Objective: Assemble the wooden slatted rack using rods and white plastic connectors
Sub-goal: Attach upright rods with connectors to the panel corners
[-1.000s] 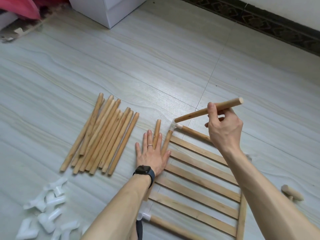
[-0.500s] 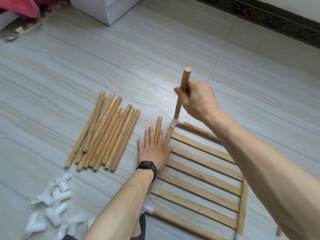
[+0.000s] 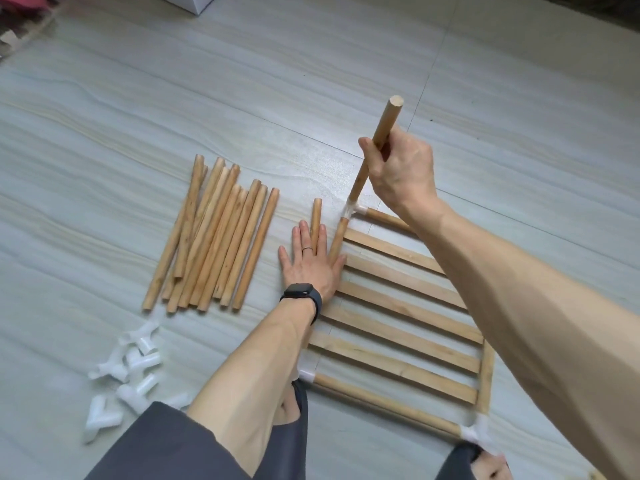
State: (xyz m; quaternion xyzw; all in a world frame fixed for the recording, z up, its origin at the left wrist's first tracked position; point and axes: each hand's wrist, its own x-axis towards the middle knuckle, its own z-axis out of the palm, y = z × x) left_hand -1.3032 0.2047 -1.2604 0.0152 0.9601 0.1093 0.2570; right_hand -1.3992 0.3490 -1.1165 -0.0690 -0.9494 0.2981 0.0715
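Note:
The slatted wooden rack panel (image 3: 408, 308) lies flat on the floor, with white connectors at its corners. My right hand (image 3: 403, 171) grips an upright rod (image 3: 382, 128) whose lower end sits in the far-left corner connector (image 3: 350, 210). My left hand (image 3: 311, 263) presses flat with straight fingers on the panel's left side rod (image 3: 337, 239) and on a short loose rod (image 3: 316, 216) beside it. Two more white connectors show at the near-left corner (image 3: 306, 375) and the near-right corner (image 3: 474, 433).
A pile of several loose rods (image 3: 211, 233) lies left of the panel. Several white plastic connectors (image 3: 128, 372) are heaped at the lower left. My knees and dark shorts (image 3: 166, 445) fill the bottom edge. A white box corner (image 3: 201, 3) stands far back.
The rod in my right hand swung from nearly level up to upright in the corner connector. My right hand slid lower along it. My left hand stayed pressed down.

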